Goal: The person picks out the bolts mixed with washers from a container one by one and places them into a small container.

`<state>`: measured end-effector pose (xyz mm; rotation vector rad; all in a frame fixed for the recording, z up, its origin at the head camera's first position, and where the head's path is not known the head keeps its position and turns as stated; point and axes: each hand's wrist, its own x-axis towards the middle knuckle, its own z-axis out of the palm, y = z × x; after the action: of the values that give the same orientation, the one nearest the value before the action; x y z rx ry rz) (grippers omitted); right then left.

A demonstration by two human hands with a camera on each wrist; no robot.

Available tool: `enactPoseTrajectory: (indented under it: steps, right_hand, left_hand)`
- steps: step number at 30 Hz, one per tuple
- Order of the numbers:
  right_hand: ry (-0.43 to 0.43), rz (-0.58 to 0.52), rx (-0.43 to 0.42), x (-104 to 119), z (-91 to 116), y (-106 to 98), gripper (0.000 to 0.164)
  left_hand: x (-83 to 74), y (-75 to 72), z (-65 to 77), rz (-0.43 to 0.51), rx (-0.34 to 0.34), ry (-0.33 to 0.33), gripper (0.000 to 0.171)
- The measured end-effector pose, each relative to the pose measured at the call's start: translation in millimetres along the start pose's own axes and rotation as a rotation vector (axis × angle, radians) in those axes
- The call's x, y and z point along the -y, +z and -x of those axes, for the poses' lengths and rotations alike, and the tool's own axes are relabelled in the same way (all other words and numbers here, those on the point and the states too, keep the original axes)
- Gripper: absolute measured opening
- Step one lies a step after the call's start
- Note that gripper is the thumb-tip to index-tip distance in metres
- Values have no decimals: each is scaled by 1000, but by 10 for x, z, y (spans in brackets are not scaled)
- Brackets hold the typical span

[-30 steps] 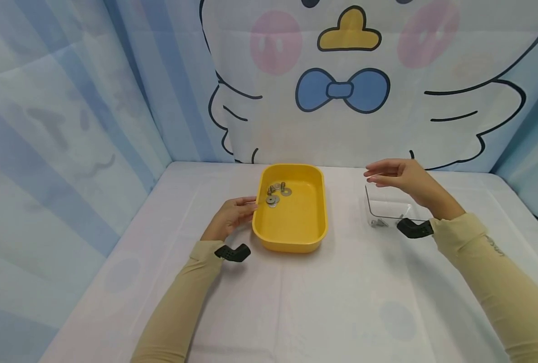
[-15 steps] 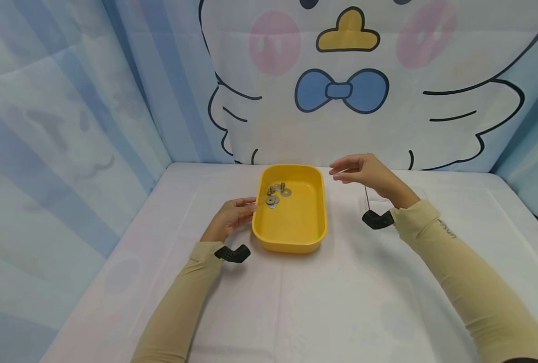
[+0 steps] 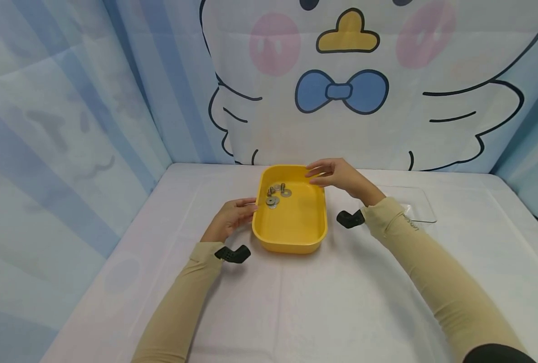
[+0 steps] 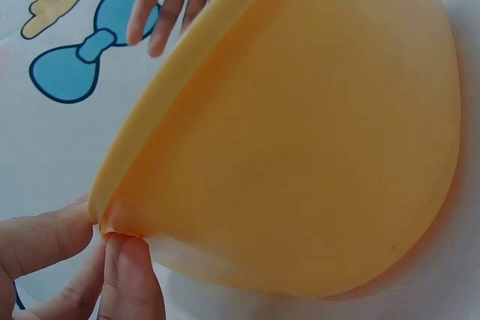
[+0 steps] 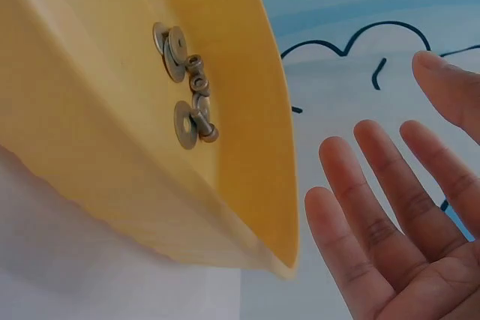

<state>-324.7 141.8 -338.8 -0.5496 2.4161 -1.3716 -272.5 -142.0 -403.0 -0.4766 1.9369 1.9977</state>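
A yellow tray (image 3: 289, 229) stands mid-table, with several metal washers (image 5: 186, 125) and small bolts (image 5: 202, 123) toward its far left part. At its left side, my left hand (image 3: 231, 217) grips the rim; in the left wrist view its fingertips (image 4: 135, 271) meet the tray just under the lip. My right hand (image 3: 339, 176) is at the tray's far right corner, its fingers overlapping the rim in the head view. The right wrist view shows those fingers (image 5: 375, 222) spread and relaxed, holding nothing, beside the tray's wall.
A clear plastic box (image 3: 425, 201) sits to the right of the tray, partly hidden behind my right forearm. A white cloth (image 3: 269, 302) covers the table. Behind it hangs a printed curtain (image 3: 341, 136) along the back edge.
My right hand has moved left from above the clear box to the tray's far right corner. My left hand and the tray have stayed in place.
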Motion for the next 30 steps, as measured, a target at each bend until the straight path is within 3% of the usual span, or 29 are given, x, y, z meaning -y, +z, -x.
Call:
enactPoseTrajectory:
  steps: [13,30]
  right_hand:
    - [14,-54,29,43,-309,242,46]
    - [69,-32,-17,13,-708,504,36]
  left_hand:
    - [-14,-6,-3,6,4,-19,42]
    - [6,-26,-8,-19,7,0,41]
